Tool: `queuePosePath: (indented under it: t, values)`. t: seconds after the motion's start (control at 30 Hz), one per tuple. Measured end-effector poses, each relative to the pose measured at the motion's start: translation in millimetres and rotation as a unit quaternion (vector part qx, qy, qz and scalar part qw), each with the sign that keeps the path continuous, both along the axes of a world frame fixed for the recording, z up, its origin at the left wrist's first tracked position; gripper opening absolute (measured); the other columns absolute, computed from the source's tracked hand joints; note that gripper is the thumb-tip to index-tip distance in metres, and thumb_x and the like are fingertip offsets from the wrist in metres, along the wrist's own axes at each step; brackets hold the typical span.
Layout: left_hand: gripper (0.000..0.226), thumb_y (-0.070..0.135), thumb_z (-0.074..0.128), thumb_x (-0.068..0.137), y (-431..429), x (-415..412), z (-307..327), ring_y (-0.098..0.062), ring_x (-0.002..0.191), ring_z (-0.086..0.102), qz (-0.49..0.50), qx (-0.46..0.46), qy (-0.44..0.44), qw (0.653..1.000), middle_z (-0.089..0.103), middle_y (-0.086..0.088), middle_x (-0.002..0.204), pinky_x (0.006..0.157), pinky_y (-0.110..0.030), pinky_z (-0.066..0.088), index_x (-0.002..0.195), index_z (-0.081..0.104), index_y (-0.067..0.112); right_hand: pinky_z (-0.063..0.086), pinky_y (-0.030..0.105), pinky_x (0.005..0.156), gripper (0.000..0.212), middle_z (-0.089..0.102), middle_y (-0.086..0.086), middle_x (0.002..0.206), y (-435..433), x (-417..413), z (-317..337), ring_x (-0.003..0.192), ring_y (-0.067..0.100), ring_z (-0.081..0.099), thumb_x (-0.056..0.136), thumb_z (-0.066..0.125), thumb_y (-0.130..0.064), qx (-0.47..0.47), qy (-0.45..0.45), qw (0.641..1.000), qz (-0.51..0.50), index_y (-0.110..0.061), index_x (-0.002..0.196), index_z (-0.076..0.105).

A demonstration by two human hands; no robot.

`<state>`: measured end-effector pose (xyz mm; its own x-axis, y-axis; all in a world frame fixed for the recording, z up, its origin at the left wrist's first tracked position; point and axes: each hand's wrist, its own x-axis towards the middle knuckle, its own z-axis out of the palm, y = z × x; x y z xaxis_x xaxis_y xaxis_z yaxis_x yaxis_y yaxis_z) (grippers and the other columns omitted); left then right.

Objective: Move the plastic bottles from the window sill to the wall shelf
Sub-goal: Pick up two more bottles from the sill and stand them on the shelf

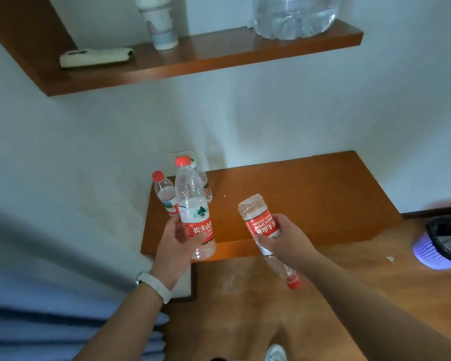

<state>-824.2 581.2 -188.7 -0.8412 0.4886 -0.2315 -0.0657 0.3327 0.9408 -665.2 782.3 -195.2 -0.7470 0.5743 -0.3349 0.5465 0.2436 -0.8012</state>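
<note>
My left hand (176, 237) grips an upright clear plastic bottle (193, 201) with a red cap and red label. My right hand (281, 241) holds a second red-label bottle (258, 217) upside down, its red cap pointing toward the floor. Both are held above the front edge of a low wooden ledge (297, 194). Two more bottles stand at the ledge's left rear corner: a small red-capped one (164, 194) and another (203, 181) mostly hidden behind the bottle in my left hand. The wooden wall shelf (219, 58) hangs above.
On the wall shelf lie a white flat object (95, 57), a white cup-like container (160, 24) and a large clear water jug (294, 16). A purple waste basket (440, 243) with a black liner stands on the wooden floor at right. Blue curtain fabric (50, 295) hangs at left.
</note>
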Motion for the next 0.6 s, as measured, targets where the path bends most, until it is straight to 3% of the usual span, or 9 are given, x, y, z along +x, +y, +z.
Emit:
queuePosePath:
  t: [0.2, 0.47, 0.6]
  values:
    - [0.069, 0.037, 0.081, 0.077, 22.8, -20.0, -4.1, -0.012, 0.112, 0.061, 0.014, -0.028, 0.032, 0.999, 0.061, 0.014, 0.123, 0.096, -0.041, 0.053, 0.136, 0.045, 0.034, 0.048, 0.020, 0.072, 0.046, 0.060, -0.018, 0.101, 28.6, -30.1, -10.7, 0.086, 0.003, 0.061, 0.082, 0.070, -0.051, -0.003, -0.014, 1.000, 0.024, -0.037, 0.116, 0.042]
    - [0.073, 0.045, 0.079, 0.076, 39.6, -63.1, -34.9, -0.008, 0.114, 0.059, -0.013, -0.026, -0.009, 1.000, 0.060, 0.018, 0.125, 0.097, -0.036, 0.049, 0.138, 0.042, 0.039, 0.041, 0.012, 0.063, 0.051, 0.059, -0.018, 0.102, 41.7, -76.1, -33.2, 0.085, 0.000, 0.060, 0.082, 0.071, -0.052, 0.017, -0.060, 0.996, 0.064, -0.033, 0.122, 0.045]
    - [0.075, 0.045, 0.080, 0.075, 54.7, -84.9, -54.8, -0.011, 0.119, 0.057, -0.028, -0.034, -0.016, 0.999, 0.057, 0.015, 0.131, 0.102, -0.041, 0.048, 0.138, 0.039, 0.038, 0.043, 0.015, 0.069, 0.057, 0.058, -0.019, 0.103, 49.8, -102.8, -41.9, 0.086, 0.001, 0.059, 0.080, 0.071, -0.054, 0.039, -0.093, 0.992, 0.082, -0.034, 0.126, 0.045]
